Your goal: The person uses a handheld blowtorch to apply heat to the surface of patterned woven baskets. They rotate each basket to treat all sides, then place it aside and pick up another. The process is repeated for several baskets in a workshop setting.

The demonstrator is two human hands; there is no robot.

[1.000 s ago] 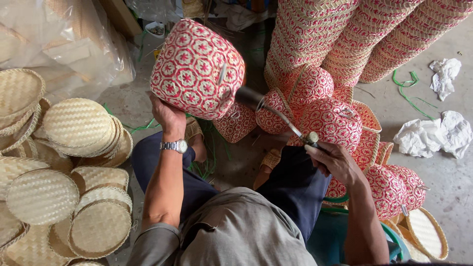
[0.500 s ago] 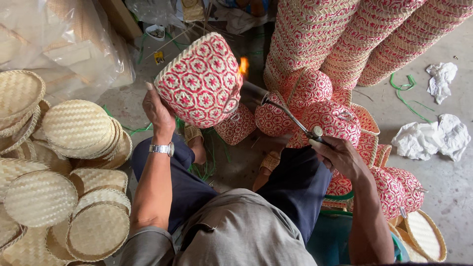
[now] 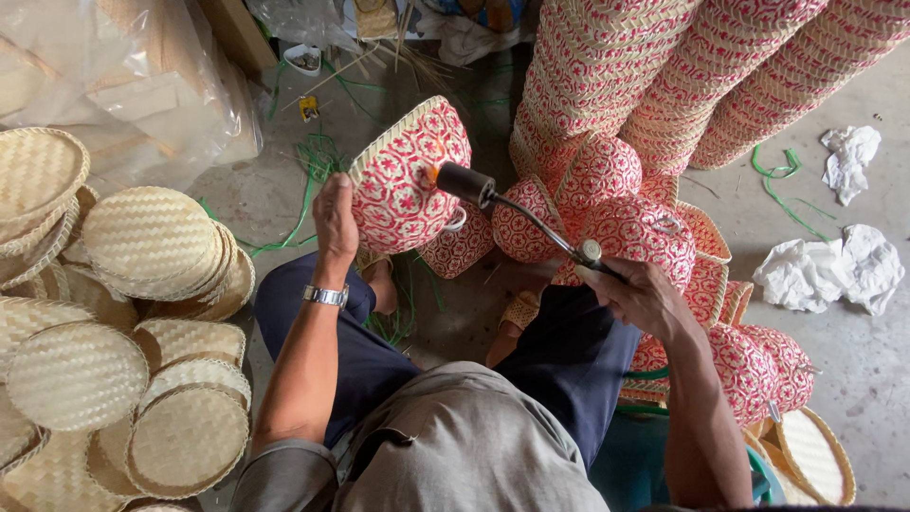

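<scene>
Seated low on a grey concrete floor, knees apart in dark blue trousers, seen from above. Left hand raised and closed on the rim of a red-and-white woven basket, thumb and fingers clamped over the pale edge band, a metal wristwatch just below on the wrist. Basket held off the floor in front of the knees, tilted so its patterned side faces up and toward the right. Right hand wrapped tight around the grip of a gas torch, its thin bent metal tube running up and left to a dark cylindrical nozzle. Nozzle right at the basket's side wall, touching or nearly so, with a small orange flame showing at the meeting point. Just beyond the torch, a heap of finished red-and-white baskets lying on their sides, more of them spilling down beside the right forearm. Farther back, tall nested stacks of the same patterned baskets leaning across the upper right. On the left, piles of round natural-coloured woven lids, overlapping and well apart from both hands. Behind those, clear plastic bags of pale material. Loose green strapping scattered on the floor beyond the held basket, and crumpled white paper lying at far right.
</scene>
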